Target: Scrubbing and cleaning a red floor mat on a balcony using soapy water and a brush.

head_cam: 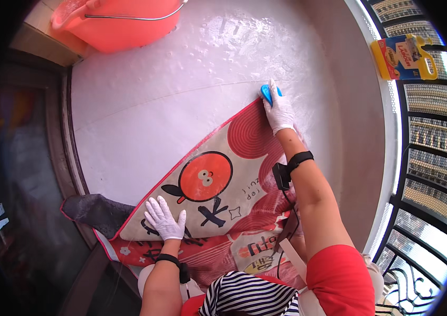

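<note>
A wet floor mat [207,146] with a red border, an orange cartoon fruit and dark lettering lies before me on the pale floor. My right hand [279,108], in a white disposable glove, grips a blue scrubbing brush [266,94] at the mat's far corner. The brush's bristles are mostly hidden. Near the mat's left edge, my gloved left hand [165,219] rests flat with fingers spread, holding nothing. Close to that hand, a corner of the mat is folded over and shows its dark grey underside [97,211].
A pink bucket [128,33] with a metal handle stands at the far left. The floor [247,43] beyond the mat is wet and shiny. On the right, a yellow detergent jug [401,59] sits by the black railing [403,118]. A dark-framed glass door [22,158] borders the left.
</note>
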`<state>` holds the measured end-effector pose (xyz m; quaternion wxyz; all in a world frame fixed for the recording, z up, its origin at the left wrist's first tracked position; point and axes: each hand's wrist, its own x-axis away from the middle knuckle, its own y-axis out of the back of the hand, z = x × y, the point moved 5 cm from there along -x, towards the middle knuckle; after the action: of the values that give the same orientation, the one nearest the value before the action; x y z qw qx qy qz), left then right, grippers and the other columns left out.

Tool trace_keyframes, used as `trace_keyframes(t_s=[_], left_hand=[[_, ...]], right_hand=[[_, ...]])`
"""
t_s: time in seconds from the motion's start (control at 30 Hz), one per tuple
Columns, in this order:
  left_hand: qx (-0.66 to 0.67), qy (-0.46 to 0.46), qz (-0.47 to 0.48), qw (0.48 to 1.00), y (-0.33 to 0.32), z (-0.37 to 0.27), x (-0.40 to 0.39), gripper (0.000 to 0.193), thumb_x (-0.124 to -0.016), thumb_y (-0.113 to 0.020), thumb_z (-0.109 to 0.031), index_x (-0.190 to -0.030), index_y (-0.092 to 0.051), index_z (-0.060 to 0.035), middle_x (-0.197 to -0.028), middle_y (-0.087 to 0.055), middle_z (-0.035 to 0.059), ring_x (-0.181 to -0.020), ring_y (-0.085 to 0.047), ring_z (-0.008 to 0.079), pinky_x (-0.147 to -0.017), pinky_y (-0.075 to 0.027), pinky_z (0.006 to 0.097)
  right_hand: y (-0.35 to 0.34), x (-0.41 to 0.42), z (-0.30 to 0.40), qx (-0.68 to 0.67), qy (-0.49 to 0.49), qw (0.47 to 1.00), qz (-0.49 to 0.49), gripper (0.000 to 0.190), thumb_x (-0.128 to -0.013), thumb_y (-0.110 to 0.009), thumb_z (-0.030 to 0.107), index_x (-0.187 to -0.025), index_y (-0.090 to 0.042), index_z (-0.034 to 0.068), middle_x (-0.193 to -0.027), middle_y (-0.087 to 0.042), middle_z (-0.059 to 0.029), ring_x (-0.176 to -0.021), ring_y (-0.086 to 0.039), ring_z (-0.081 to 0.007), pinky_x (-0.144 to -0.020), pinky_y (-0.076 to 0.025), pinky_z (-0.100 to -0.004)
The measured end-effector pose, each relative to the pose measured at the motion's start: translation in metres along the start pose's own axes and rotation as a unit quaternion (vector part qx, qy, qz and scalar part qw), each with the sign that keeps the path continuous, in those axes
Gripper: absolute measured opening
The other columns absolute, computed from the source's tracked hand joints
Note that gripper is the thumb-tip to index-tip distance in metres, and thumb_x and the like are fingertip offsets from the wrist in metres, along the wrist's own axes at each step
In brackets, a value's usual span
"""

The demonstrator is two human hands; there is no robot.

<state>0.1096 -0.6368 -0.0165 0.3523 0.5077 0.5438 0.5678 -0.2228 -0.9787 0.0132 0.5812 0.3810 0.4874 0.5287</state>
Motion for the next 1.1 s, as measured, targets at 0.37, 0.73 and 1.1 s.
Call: trace_keyframes(t_s=[0.37,0.73,1.1], left_hand=[[-0.02,0.007,0.007,1.0,0.018,0.015,-0.001,0.094,-0.08,-0.056,-0.053,-0.149,-0.016,-0.0018,-0.153,-0.015,0.0246,-0.143,-0.011,0.0403,-0.113,-0.008,0.0554],[-0.028,-0.006,-0.003,1.0,0.006,0.012,0.004,0.092,-0.082,-0.055,-0.054,-0.149,-0.018,-0.0025,-0.153,-0.015,0.0236,-0.143,-0.012,0.0395,-0.113,-0.009,0.0552],[-0.026,-0.03,-0.052,0.998,0.001,0.004,0.003,0.086,-0.088,-0.05,-0.054,-0.15,-0.016,-0.0058,-0.155,-0.014,0.0204,-0.144,-0.012,0.0365,-0.113,-0.012,0.0537]], right_hand=[[-0.006,0.051,0.074,-0.04,0.105,0.992,0.063,0.068,-0.08,-0.065,0.017,-0.142,-0.038,0.025,-0.077,-0.061,-0.0171,-0.067,-0.061,-0.0352,-0.058,-0.051,-0.0456],[0.012,0.252,0.119,-0.182,0.116,0.925,0.311,0.075,-0.078,-0.065,0.016,-0.145,-0.032,0.029,-0.076,-0.056,-0.0193,-0.071,-0.061,-0.0367,-0.064,-0.05,-0.0477],[0.062,0.15,-0.067,0.004,-0.112,0.994,-0.012,0.063,-0.089,-0.059,0.029,-0.145,-0.032,0.024,-0.087,-0.059,-0.0234,-0.075,-0.06,-0.0409,-0.067,-0.05,-0.0497]])
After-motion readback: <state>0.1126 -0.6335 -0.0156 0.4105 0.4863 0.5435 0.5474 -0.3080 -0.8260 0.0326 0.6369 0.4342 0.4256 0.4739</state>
